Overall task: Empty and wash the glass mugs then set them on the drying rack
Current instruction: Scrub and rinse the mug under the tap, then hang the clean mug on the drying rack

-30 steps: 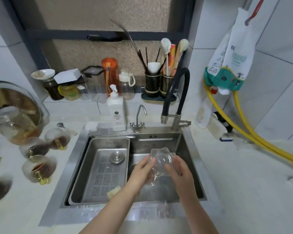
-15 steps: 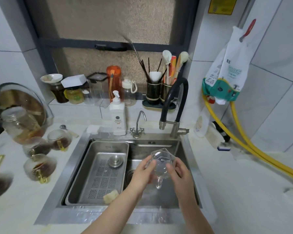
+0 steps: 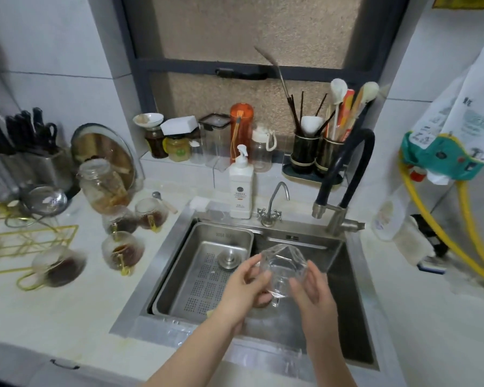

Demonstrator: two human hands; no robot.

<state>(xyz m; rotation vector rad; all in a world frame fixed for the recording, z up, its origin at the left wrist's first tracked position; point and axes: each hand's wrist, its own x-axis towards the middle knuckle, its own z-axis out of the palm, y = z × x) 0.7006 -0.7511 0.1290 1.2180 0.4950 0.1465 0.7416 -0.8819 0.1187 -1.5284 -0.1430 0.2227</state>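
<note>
A clear glass mug point(image 3: 283, 266) is held over the steel sink point(image 3: 355, 277), its mouth turned toward me and empty. My left hand point(image 3: 242, 287) grips its left side with curled fingers, and my right hand point(image 3: 313, 289) curls around its right side. On the counter to the left stand several glass mugs with gold handles and brown dregs, among them a front mug point(image 3: 122, 252), a back mug point(image 3: 150, 214) and one lying beside the rack point(image 3: 58, 267). The gold wire drying rack point(image 3: 25, 241) sits at the far left.
A perforated steel basin point(image 3: 207, 269) fills the sink's left half. The black hose faucet point(image 3: 344, 180) and a small tap point(image 3: 274, 203) rise behind the sink, next to a white soap bottle point(image 3: 241, 188). A tilted glass jar point(image 3: 104, 185), strainer point(image 3: 44, 199) and knife block point(image 3: 14, 146) crowd the left counter.
The view has lifted and swung left, so the drying rack and knife block now show. Both hands keep hold of the clear mug, which has turned a little between them.
</note>
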